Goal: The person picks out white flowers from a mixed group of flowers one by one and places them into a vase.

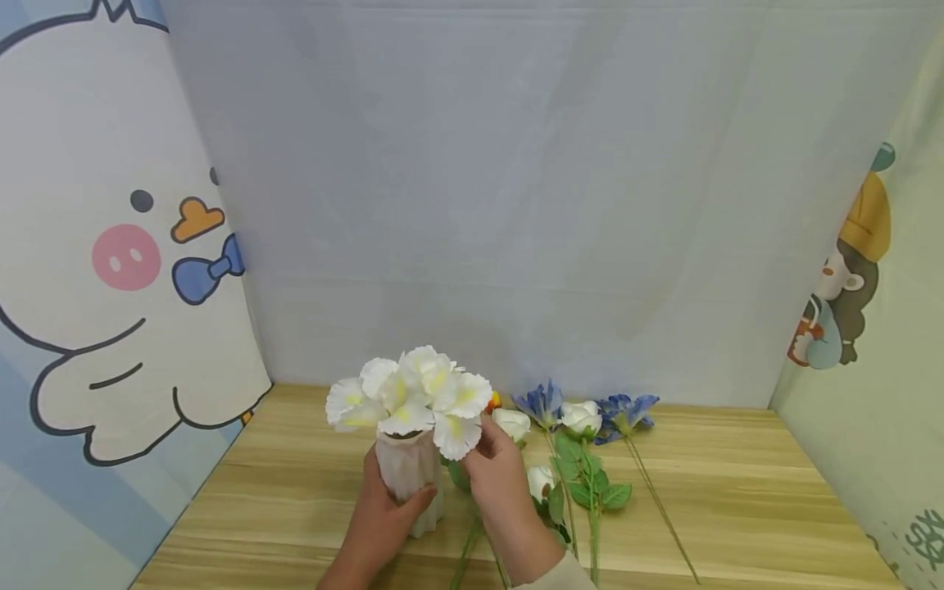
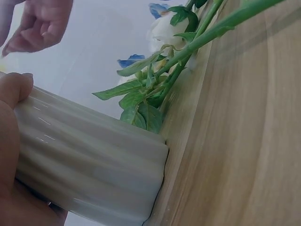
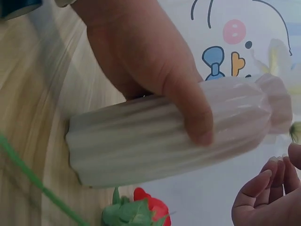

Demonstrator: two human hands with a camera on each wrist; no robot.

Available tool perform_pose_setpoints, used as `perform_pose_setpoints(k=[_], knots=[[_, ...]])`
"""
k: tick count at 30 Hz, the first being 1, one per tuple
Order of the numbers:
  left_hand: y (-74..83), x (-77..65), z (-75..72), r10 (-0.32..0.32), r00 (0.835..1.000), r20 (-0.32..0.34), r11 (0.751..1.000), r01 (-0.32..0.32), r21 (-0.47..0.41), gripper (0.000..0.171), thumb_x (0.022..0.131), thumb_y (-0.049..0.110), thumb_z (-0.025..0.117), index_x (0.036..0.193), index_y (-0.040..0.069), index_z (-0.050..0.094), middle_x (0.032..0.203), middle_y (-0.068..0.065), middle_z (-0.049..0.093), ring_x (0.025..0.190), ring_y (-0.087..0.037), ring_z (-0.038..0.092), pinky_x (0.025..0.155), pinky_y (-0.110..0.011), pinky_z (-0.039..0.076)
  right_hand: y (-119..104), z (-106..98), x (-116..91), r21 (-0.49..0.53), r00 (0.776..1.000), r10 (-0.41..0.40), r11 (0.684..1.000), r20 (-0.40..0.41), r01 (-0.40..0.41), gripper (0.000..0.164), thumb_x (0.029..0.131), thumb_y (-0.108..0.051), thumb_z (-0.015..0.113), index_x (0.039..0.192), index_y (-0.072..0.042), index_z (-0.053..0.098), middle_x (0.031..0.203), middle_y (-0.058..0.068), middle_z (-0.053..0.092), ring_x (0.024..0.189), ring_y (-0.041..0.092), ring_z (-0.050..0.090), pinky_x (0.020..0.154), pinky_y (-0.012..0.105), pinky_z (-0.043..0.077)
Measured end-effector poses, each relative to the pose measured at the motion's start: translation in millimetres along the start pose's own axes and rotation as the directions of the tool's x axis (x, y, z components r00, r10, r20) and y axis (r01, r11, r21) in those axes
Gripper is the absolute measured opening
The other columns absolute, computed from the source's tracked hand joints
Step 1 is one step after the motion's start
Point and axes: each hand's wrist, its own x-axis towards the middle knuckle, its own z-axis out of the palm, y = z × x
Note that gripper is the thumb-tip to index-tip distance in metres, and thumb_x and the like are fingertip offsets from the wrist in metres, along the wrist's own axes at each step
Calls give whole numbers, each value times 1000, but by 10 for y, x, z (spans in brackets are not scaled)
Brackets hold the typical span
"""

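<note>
Left hand (image 1: 383,512) is wrapped round the fluted white vase (image 1: 406,469), thumb across it! That vase stands on the wooden tabletop (image 1: 737,475), a little nearer the left edge than the right, base down, long axis running upward, mouth on top. White irises (image 1: 413,389) with yellow throats spread right over that mouth, and here's the key: the right hand (image 1: 497,475) is nearer to them, up at their right side, just beside the rim. Fingers bent there, but whether they pinch anything, I cannot tell! Further right, a white rose (image 1: 581,418) and two blue flowers (image 1: 625,414) lie with blooms towards the back edge, stems pointing frontward.
</note>
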Motion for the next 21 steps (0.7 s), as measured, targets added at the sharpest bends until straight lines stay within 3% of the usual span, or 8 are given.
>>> perform_pose_setpoints(k=[4, 11, 21], knots=[[-62, 7, 8, -8, 1000, -10, 1000, 8, 14, 95, 73, 32, 81, 142, 20, 18, 121, -6, 48, 104, -20, 52, 88, -44, 40, 24, -159, -70, 0, 999, 12, 1000, -30, -12, 34, 90, -20, 63, 120, -6, 57, 109, 9, 56, 98, 22, 55, 81, 33, 47], [-37, -4, 1, -76, 997, -8, 995, 77, 56, 98, 73, 35, 81, 144, 21, 14, 120, -6, 48, 105, -23, 52, 87, -45, 41, -1, -464, -150, -20, 992, 16, 1000, -122, -18, 36, 88, -21, 66, 119, -7, 54, 103, 9, 54, 88, 24, 56, 74, 29, 48], [-23, 8, -6, -80, 997, 1, 996, 80, 29, 98, 73, 34, 81, 144, 20, 15, 123, -7, 46, 108, -24, 51, 90, -46, 40, 29, -809, -263, -94, 988, 45, 994, -150, -60, 41, 85, -26, 69, 121, -14, 53, 108, 13, 53, 95, 26, 56, 79, 32, 49]])
